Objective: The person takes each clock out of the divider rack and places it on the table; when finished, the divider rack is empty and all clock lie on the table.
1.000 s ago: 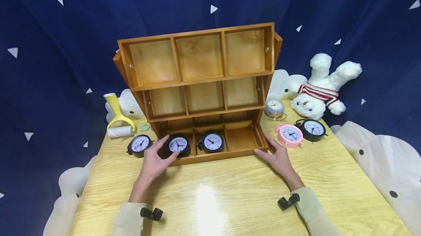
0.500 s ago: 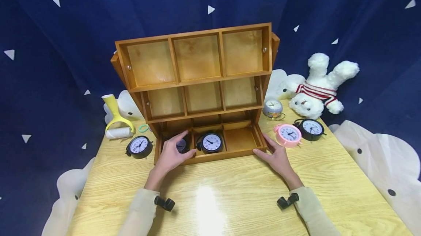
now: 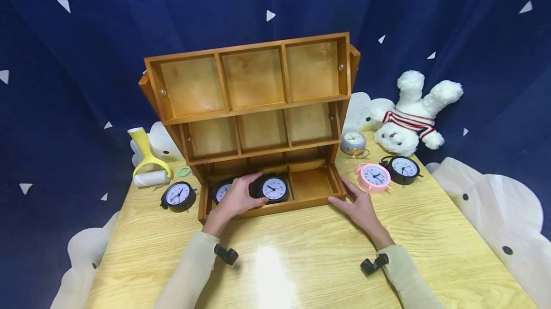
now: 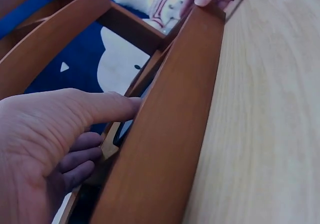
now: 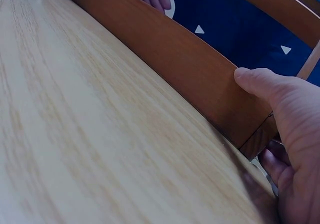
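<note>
A brown three-tier wooden storage box (image 3: 310,201) stands unfolded on the table, each tier split into compartments. Two black alarm clocks lie face up in its bottom tier: one black clock (image 3: 274,189) in the middle compartment, the other black clock (image 3: 220,192) in the left one, partly covered by my left hand (image 3: 236,197). That hand reaches to the left side of the middle clock, thumb straight along the front board and fingers spread over the divider. My right hand (image 3: 360,207) grips the box's front right corner, thumb (image 5: 252,79) on the front board and fingers round the side.
Left of the box are another black clock (image 3: 178,196), a yellow-handled lint roller (image 3: 150,160) and a green ring (image 3: 183,171). To the right are a pink clock (image 3: 373,178), a black clock (image 3: 403,169), a lavender clock (image 3: 354,142) and a white teddy bear (image 3: 400,127).
My left hand has moved right, from over the left compartment's clock to beside the middle one. The right hand keeps its grip on the box corner. The head view has shifted slightly.
</note>
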Motion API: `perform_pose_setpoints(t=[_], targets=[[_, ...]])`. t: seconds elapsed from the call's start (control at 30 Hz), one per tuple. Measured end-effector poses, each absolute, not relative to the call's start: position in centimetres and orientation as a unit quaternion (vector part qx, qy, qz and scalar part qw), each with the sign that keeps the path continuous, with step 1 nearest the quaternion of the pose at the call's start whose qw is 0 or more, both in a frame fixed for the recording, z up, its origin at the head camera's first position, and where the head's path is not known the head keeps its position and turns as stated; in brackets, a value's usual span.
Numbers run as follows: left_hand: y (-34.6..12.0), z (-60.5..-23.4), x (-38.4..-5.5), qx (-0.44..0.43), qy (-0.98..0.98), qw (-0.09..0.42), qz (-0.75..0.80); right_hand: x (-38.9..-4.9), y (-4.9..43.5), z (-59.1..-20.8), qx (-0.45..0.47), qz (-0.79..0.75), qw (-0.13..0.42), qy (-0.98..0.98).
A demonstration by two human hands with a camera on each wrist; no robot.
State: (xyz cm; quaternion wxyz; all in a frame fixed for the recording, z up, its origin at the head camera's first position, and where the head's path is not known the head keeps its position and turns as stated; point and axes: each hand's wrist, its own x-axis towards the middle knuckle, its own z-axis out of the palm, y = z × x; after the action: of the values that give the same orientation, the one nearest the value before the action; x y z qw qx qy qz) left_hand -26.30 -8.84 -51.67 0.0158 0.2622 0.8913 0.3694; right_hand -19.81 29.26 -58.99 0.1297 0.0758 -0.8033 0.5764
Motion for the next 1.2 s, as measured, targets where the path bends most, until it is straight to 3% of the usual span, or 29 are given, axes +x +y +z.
perform_pose_setpoints(t=[0.27, 0.67, 1.2], targets=[[-7.8, -51.1, -27.7, 0.305, 0.898, 0.057, 0.312, -19.4, 28.9, -57.7, 0.072, 0.567, 0.124, -0.811], [-6.2, -50.9, -28.9, 0.284, 0.914, 0.118, 0.263, -18.2, 28.1, -55.1, 0.08, 0.568, 0.123, -0.81], [-5.9, -51.1, -28.8, 0.272, 0.917, 0.106, 0.271, -18.3, 28.1, -55.1, 0.079, 0.564, 0.123, -0.812]])
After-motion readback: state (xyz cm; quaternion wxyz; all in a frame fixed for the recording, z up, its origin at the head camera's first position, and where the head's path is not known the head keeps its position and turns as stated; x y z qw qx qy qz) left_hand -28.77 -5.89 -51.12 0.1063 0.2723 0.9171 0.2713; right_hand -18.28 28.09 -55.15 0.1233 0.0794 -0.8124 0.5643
